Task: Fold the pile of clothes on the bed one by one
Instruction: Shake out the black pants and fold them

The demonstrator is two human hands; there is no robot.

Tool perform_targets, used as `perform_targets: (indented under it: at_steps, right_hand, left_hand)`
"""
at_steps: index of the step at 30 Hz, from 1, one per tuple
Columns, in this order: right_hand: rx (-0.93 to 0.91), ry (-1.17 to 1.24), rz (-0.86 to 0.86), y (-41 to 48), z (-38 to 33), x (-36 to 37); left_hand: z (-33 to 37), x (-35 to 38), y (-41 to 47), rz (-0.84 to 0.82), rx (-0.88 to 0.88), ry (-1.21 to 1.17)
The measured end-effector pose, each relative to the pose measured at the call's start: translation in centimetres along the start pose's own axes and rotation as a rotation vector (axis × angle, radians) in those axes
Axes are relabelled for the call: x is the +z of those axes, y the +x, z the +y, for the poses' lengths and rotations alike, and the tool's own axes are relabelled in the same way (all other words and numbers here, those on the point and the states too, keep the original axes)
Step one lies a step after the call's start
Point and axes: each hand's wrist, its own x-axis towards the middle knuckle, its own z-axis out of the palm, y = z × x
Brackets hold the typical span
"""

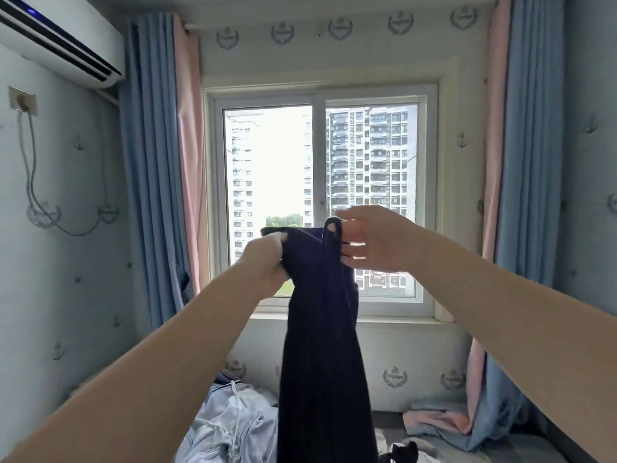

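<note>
You're in a home bedroom, high up: wall air conditioner (63, 38) top left, blue-and-pink curtains (153, 162) framing a sliding window (319, 95) onto apartment towers (370, 155), anchor-and-crest wallpaper (394, 362), and rumpled clothes (230, 426) heaped on what looks like a bed (389, 422).

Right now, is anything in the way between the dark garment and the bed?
Yes. The dark garment hangs from the left hand, and a crumpled pale blue garment lies on the bed below it.
</note>
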Motion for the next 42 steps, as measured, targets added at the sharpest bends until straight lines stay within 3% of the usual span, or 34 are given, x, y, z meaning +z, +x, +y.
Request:
perform_targets:
  at_steps: [4,8,11,15,18,21,23,24,26,28,29,35,42]
  right_hand:
    - [-0.068,-0.09,0.025,-0.2,-0.1,1.2]
    - [-0.153,-0.171,0.08,-0.8,-0.3,1.3]
    - [-0.191,-0.202,0.119,-1.3,-0.3,1.9]
    - [-0.232,-0.227,0.16,-1.8,0.7,2.7]
    - [-0.403,-0.451,0.227,-2.1,1.7,1.9]
    - [-0.533,-0.625,0.63,-1.4,3.4,-0.1]
    - [-0.342,-0.606,0.79,-0.9,5.2,-0.8]
    - [-0.203,-0.486,0.729,-0.6,6.3,-1.0]
    - [0.019,-0.101,0.397,-0.2,7.6,-0.5]
    - [0.042,0.127,0.11,0.1,7.9,1.4]
    - [-0.01,0.145,0.083,0.3,7.6,2.4]
    - [-0.183,-0.027,0.431,5.1,3.8,8.0]
    - [-0.294,-0.155,0.612,8.8,-0.2,14.3]
  left_hand:
    - [0.2,1.7,-3.1,-0.276,0.036,-0.015]
    - [-1.0,1.4,-3.3,-0.505,0.21,0.221]
    - [-2.4,1.9,-3.5,-0.409,0.326,0.404]
    - [-3.8,2.0,-2.7,-0.188,0.292,0.437]
    - [-3.9,0.9,-2.1,-0.129,0.255,0.47]
    - [-3.0,-1.1,-1.7,-0.131,0.227,0.388]
    - [-1.8,-2.6,-1.3,-0.145,0.216,0.322]
    - [-1.1,-3.4,-1.0,-0.156,0.207,0.29]
    - [0.4,-4.9,-0.3,-0.201,0.173,0.246]
    - [1.8,-6.7,0.6,-0.253,0.127,0.238]
    - [2.4,-7.7,1.2,-0.269,0.111,0.251]
    - [5.6,-13.5,5.2,-0.175,0.143,0.437]
    - [9.4,-16.8,8.4,0.026,0.274,0.516]
